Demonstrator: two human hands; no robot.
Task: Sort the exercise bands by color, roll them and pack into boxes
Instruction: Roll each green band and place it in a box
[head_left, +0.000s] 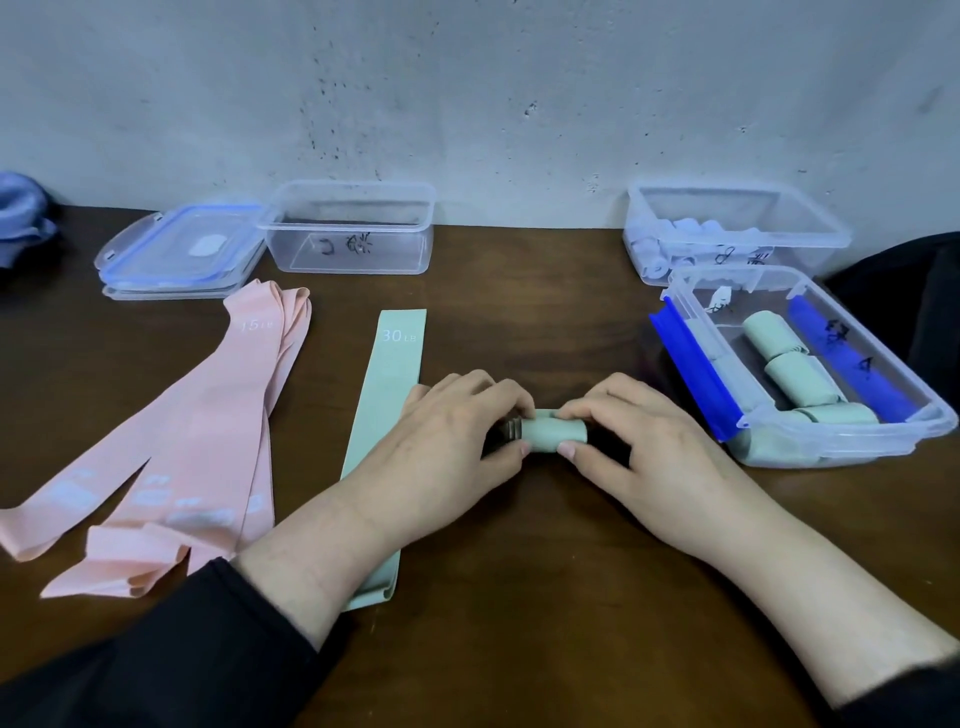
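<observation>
While the brown counter fills most of your view below a pale wall, your pink bands make the biggest heap on it, fanned out flat at about nine o'clock, one marked 15 LB. At three o'clock sits a clear box with blue clips, with rolled green bands lying inside it. Behind that, at two o'clock against the wall, a second clear box holds pale blue rolls. At eleven o'clock a third clear box stands with black marks on its front wall, and just beside it, toward ten o'clock, lies a blue-rimmed lid stacked on another lid. A flat green band marked 30 LB runs from the middle of the counter down toward seven o'clock, and your left forearm crosses over it.

At the centre, your left hand and right hand meet on a green roll lying sideways on the counter. Your left fingers curl over its left end with the thumb pressed against the near side, and your right fingers curl over its right end with the thumb tip on the near edge, so both hands pinch the roll between them. A bundle of blue cloth rests at the far ten o'clock edge.
</observation>
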